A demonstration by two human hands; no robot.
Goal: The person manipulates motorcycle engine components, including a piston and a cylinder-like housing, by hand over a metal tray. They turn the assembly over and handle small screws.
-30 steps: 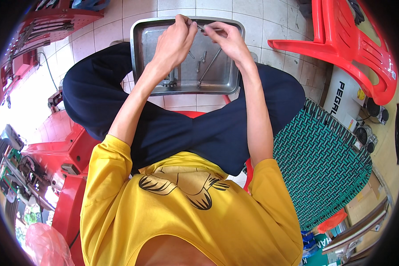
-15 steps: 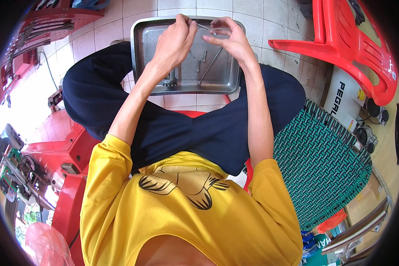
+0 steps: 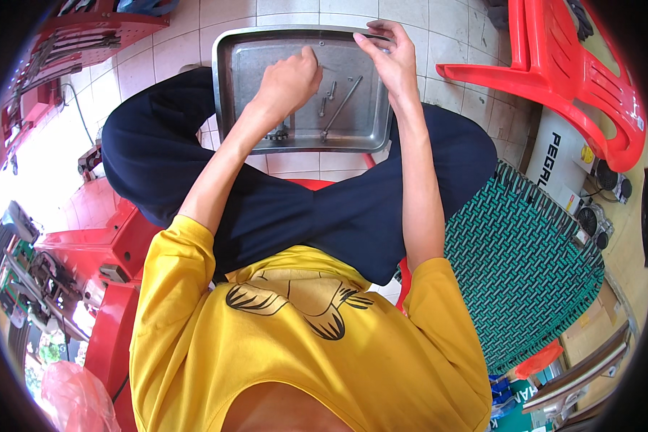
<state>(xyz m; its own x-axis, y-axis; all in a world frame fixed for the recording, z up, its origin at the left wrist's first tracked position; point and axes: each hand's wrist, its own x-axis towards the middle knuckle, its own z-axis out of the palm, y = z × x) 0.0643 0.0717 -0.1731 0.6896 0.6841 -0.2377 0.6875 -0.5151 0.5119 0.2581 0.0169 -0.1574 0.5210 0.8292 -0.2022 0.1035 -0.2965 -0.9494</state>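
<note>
A rectangular metal tray (image 3: 232, 108) lies in front of my crossed legs. My left hand (image 3: 289, 85) is low over its middle, fingers curled in and pointing down; what they hold, if anything, is hidden. At the tray's far right corner is my right hand (image 3: 396, 63), thumb and fingers apart, with nothing visible between them. Right of my left hand lie a long bolt (image 3: 343, 106) and two shorter bolts (image 3: 331, 91). A small nut (image 3: 322, 43) sits near the far wall. Partly covered by my left wrist, a toothed metal part (image 3: 277, 135) rests at the near left.
A red plastic chair (image 3: 576, 86) stands at the far right, with a green woven seat (image 3: 525, 266) nearer me. Red metal furniture (image 3: 101, 237) is on my left. Pale floor tiles (image 3: 439, 36) surround the tray.
My left hand has moved nearer and lower, covering a small bolt seen earlier. My right hand has shifted right, away from the left. The nut now shows near the tray's far wall.
</note>
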